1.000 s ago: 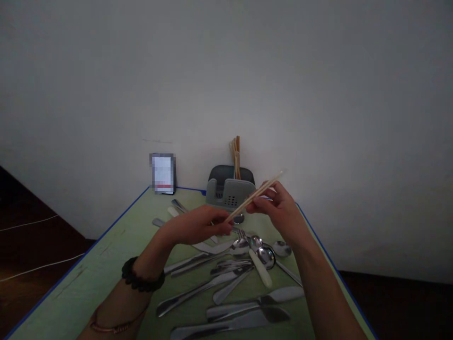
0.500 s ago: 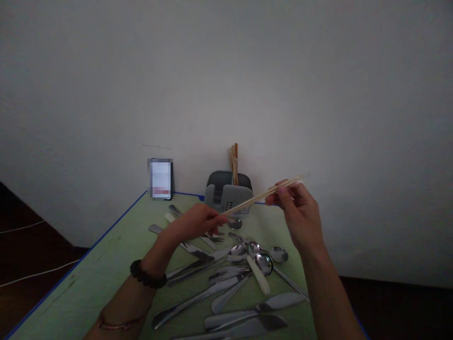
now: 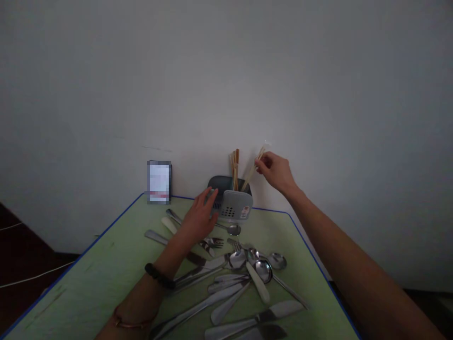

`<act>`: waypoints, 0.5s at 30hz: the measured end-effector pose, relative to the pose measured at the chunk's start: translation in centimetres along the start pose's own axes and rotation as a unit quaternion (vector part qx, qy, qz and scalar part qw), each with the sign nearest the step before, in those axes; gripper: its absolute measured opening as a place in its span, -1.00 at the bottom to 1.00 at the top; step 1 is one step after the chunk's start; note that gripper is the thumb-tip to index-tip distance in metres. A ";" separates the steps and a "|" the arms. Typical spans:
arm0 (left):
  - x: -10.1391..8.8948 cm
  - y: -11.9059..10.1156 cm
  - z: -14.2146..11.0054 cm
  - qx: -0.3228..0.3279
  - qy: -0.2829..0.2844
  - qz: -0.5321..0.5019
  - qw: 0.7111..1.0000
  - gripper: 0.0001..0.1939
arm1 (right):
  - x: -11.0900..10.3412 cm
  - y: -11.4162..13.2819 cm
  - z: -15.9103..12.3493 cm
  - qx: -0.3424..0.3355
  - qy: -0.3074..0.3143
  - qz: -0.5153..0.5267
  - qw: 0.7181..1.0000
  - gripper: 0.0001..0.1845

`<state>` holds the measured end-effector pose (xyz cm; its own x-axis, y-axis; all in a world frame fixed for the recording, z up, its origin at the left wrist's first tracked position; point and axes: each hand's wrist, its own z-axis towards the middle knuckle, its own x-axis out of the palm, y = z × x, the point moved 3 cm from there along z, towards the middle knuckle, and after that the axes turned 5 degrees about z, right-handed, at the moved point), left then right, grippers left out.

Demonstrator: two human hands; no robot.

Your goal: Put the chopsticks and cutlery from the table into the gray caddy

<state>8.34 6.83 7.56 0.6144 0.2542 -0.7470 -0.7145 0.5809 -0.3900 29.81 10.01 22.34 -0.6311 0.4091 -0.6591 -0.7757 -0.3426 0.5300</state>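
Observation:
Between the thumb and fingers of my right hand point(image 3: 276, 171) are pale chopsticks point(image 3: 252, 173), tilted, with their lower ends inside the right part of the grey cutlery holder point(image 3: 238, 198). My left hand point(image 3: 198, 217) is open, fingers spread, at the holder's front left side; I cannot tell whether it touches it. A bundle of brown chopsticks point(image 3: 235, 165) stands upright in the holder. Below the hands lie a spoon point(image 3: 233, 230), forks point(image 3: 215, 242) and knives point(image 3: 283, 309).
The green table point(image 3: 95, 278) has a blue edge and stands against a white wall point(image 3: 226, 85). A phone point(image 3: 159, 182) with a blurred screen leans at the back left. More loose spoons point(image 3: 263, 271) and a white-handled utensil point(image 3: 258, 283) lie mid-table.
My right hand has carried the chopsticks left and up, lowering their ends into the holder. My left hand has let go of them and moved to the holder's left side.

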 end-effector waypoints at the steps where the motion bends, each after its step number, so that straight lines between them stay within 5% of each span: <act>1: 0.0 0.0 0.0 -0.002 0.002 0.000 1.000 -0.36 | 0.8 -0.3 0.4 0.012 0.031 -0.019 0.999 -0.86; 9: -0.4 -0.2 0.2 -0.016 0.017 -0.005 1.000 -0.39 | 4.6 -1.6 1.3 0.038 0.160 -0.054 0.985 -0.77; 15: -0.6 -0.2 0.2 -0.030 0.029 -0.013 0.999 -0.36 | 6.1 -2.3 1.0 0.056 0.153 -0.058 0.985 -0.87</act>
<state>8.16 6.74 8.25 0.6133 0.1927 -0.7660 -0.7186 0.5387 -0.4398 27.72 14.15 17.65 -0.5196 0.1608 -0.8391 -0.8490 -0.2070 0.4861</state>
